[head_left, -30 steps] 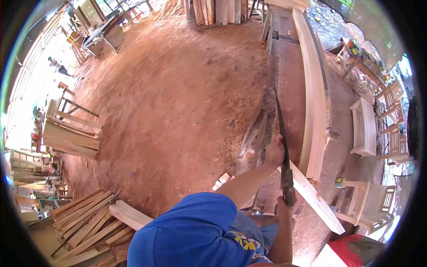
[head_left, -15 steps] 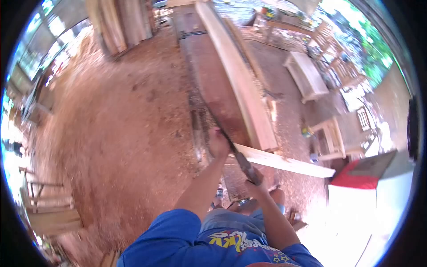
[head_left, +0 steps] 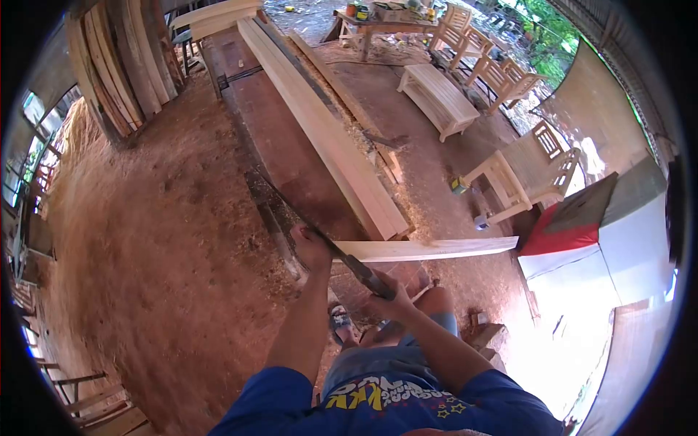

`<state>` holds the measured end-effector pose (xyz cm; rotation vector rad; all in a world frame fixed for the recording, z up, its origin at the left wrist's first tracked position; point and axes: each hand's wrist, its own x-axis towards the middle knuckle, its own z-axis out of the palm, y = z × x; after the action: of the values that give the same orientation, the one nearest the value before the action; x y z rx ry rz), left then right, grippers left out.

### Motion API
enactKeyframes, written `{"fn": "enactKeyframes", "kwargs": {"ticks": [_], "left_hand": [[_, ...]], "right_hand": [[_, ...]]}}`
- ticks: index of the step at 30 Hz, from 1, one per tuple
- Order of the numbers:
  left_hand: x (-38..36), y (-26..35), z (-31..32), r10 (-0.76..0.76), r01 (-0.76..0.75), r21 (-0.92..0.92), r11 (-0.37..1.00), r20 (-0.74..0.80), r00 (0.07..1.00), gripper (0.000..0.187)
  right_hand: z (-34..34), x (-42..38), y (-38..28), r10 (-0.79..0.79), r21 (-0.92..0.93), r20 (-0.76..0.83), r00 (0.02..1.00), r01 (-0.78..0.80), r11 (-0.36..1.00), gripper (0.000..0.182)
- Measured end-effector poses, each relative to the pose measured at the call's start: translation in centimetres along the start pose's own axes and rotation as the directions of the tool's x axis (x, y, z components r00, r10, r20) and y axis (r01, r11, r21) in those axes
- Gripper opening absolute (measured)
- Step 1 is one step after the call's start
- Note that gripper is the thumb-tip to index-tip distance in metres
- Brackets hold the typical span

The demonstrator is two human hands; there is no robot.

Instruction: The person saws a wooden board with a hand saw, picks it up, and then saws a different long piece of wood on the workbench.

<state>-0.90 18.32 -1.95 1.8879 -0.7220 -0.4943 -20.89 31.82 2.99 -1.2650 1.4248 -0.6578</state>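
A long, thin, dark blade with a thick handle, which looks like a handsaw [head_left: 358,268] seen nearly edge-on, slants across in front of me. My right hand [head_left: 392,296] is wrapped round its handle end. On the blade further forward, my left hand [head_left: 313,248] has its fingers closed against it. Just beyond the handle, a pale board [head_left: 429,250] lies crosswise, its left end partly behind the saw. Long planed planks [head_left: 327,138] rest lengthwise on a brown workbench [head_left: 280,142] ahead.
Sawdust covers the floor [head_left: 160,240]. Rough boards [head_left: 120,65] stand upright at back left. On the right are a low wooden table [head_left: 440,98], wooden chairs [head_left: 502,182], a yellow can [head_left: 458,185] and a red cloth [head_left: 556,231]. White panels [head_left: 574,280] stand at far right.
My view has swung, so the bench, planks and saw appear further left, and the picture is sharper. Both hands keep their hold on the handsaw.
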Motion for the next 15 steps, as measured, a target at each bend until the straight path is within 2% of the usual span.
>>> {"fn": "enactKeyframes", "kwargs": {"ticks": [4,7,10,13,15], "left_hand": [[0.0,0.0,-0.1,0.013,-0.012,-0.022,1.0,0.035,0.999,0.018],[0.0,-0.6,0.0,0.047,-0.047,-0.005,0.999,0.037,0.998,0.019],[0.3,-0.8,0.3,0.076,-0.076,-0.013,0.997,0.007,0.997,0.02],[0.0,-1.0,0.1,0.057,-0.056,-0.034,0.998,0.029,0.998,0.021],[0.2,-0.8,0.3,0.004,-0.003,-0.044,0.999,0.024,1.0,0.022]], "right_hand": [[0.0,0.0,0.5,-0.032,0.01,-0.003,0.999,0.032,0.999,0.073],[-0.1,-0.2,-0.1,0.065,0.006,0.023,0.998,-0.065,0.998,0.073],[0.3,0.1,1.2,-0.043,0.053,0.0,0.999,0.043,0.998,0.071],[-0.2,-0.2,-0.1,0.077,-0.029,0.045,0.996,-0.076,0.997,0.071],[0.0,-0.2,0.3,0.066,-0.013,0.022,0.998,-0.066,0.998,0.072]]}}
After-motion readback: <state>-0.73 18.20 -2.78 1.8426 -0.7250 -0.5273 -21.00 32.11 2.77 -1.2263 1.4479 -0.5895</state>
